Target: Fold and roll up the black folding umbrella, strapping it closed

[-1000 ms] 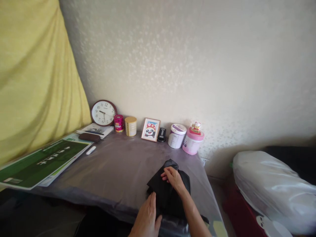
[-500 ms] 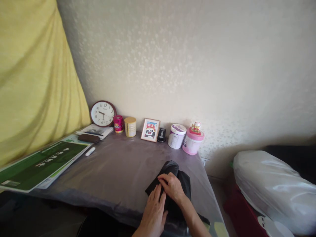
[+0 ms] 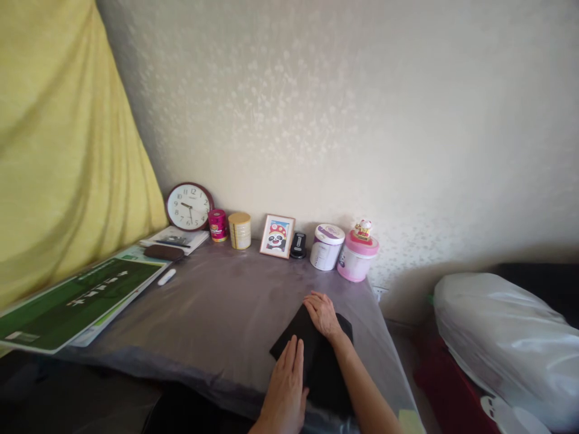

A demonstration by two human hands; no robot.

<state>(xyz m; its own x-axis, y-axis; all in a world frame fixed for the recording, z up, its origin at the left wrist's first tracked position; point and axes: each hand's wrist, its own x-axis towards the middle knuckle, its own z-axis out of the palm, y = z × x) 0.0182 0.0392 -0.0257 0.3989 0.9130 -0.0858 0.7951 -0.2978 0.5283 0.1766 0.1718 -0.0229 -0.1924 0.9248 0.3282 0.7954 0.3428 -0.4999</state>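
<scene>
A piece of black fabric (image 3: 312,355) lies folded on the table near its right front part; I cannot tell what sort of item it is. My left hand (image 3: 286,383) rests along its left side, fingers stretched out and close together. Over the fabric's far edge lies my right hand (image 3: 322,314), its fingers extended and pressing flat. Neither hand grips anything that I can see. My right forearm covers part of the fabric's right side.
A grey cover drapes the table (image 3: 217,313). Along the wall stand a clock (image 3: 189,207), a pink tin (image 3: 218,225), a yellow canister (image 3: 239,231), a panda picture (image 3: 277,236) and two tubs (image 3: 326,248). A green board (image 3: 81,307) lies left; a white plastic bag (image 3: 502,325) sits right.
My right hand has moved away from my left, up to the fabric's far edge, and flattened. The far, raised fold of the fabric now lies flatter. My left hand stays nearly in place.
</scene>
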